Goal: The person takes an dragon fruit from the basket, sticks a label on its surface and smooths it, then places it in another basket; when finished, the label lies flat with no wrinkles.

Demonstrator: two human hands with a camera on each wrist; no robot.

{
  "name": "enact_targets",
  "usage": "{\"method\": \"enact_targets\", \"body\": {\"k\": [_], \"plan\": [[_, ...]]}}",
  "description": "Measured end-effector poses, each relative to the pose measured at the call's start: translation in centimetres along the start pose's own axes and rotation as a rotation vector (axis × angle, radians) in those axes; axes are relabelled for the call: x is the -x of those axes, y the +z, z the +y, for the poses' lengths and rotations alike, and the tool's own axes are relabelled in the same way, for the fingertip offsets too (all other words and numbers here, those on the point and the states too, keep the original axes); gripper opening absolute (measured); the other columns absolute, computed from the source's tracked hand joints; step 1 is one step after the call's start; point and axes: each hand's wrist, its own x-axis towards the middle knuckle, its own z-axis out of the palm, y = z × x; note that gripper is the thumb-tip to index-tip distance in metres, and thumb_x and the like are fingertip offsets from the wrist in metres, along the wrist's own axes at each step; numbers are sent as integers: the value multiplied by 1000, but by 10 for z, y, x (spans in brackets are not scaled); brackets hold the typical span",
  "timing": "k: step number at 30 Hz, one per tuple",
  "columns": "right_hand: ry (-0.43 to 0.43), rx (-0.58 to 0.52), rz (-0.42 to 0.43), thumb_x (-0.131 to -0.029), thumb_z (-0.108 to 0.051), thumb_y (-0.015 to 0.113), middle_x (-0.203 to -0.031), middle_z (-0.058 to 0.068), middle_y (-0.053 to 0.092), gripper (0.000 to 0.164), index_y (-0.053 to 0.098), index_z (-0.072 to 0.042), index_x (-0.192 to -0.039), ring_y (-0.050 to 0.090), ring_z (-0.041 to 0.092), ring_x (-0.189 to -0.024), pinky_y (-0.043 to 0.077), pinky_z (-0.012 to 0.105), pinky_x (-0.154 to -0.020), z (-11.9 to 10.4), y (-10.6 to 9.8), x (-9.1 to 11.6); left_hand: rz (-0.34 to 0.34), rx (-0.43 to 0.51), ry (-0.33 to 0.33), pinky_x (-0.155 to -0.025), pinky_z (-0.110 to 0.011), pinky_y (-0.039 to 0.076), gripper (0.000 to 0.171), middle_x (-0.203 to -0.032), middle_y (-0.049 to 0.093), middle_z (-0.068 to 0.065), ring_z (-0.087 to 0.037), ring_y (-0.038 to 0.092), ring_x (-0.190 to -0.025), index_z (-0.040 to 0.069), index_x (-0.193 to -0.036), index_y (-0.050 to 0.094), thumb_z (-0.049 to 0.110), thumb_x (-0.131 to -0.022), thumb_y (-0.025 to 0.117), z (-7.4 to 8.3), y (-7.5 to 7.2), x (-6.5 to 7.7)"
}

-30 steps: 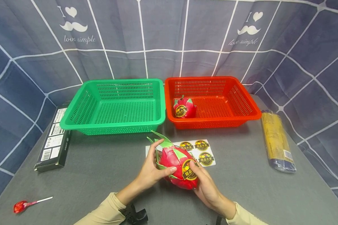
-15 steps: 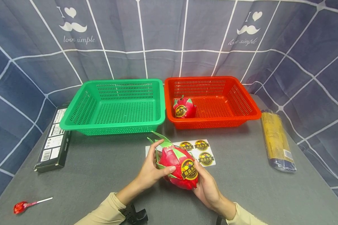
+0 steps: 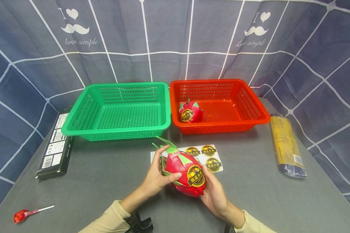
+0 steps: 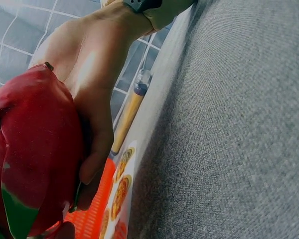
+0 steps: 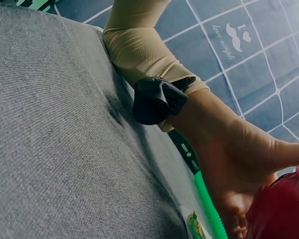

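Observation:
A red dragon fruit with green leaf tips (image 3: pixel 176 165) is held between both hands over the table. My left hand (image 3: pixel 155 178) grips its leafy end, thumb across the upper side. My right hand (image 3: pixel 217 195) holds the other end from the right, its thumb at the edge of a round black and gold sticker (image 3: pixel 196 175) on the skin. Behind the fruit lies a white sheet of such stickers (image 3: pixel 202 157), partly hidden. The left wrist view shows the right hand (image 4: pixel 92 94) against the fruit (image 4: pixel 37 144); the right wrist view shows the left hand (image 5: pixel 234 159).
A green basket (image 3: pixel 116 132) stands behind on the left. Right of it, a red basket (image 3: pixel 221 126) holds another stickered dragon fruit (image 3: pixel 191 111). At the left are a black box (image 3: pixel 53 147) and a lollipop (image 3: pixel 21 215); a yellow wrapped package (image 3: pixel 286 145) lies right.
My right thumb has slid off the sticker's face to its right edge, so more of the sticker shows. My left hand and the dragon fruit have stayed nearly still.

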Motion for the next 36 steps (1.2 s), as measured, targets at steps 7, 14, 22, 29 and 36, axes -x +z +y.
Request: {"method": "enact_targets", "body": {"k": [7,14,22,29,36], "plan": [[-20,94,82,-94,-20,40,-118,-2,45,51,14,-5,-135,51,8,-107,45,27,-91,0,4,2,2,3,25,-76,-30,54,81,-121,47,-14,-23,53,-106,22,-136,24,23,-72,73,0,1,1],[-83,133,130,-84,-10,59,-117,1,47,63,20,-2,-133,51,11,-107,47,27,-88,3,7,0,-4,15,53,-76,-29,53,81,-120,47,-17,-26,52,-105,20,-136,24,22,-72,73,-3,1,0],[-76,164,168,-81,-8,63,-118,3,47,61,27,-7,-130,51,12,-107,47,28,-88,7,6,-3,7,-4,44,-75,-28,53,82,-117,49,-15,-24,54,-102,23,-136,24,21,-71,74,-3,1,1],[-104,191,167,-80,-8,64,-118,2,49,60,30,-7,-130,52,12,-106,48,27,-88,10,4,-4,10,-17,53,-74,-28,53,82,-113,50,-16,-23,56,-99,22,-135,25,20,-70,74,-4,2,1],[-102,217,186,-81,-11,62,-119,5,46,65,25,-6,-134,52,13,-105,48,26,-87,6,4,-1,-6,12,70,-75,-29,53,80,-114,51,-21,-25,57,-99,18,-136,25,19,-72,73,-6,1,0]]}}
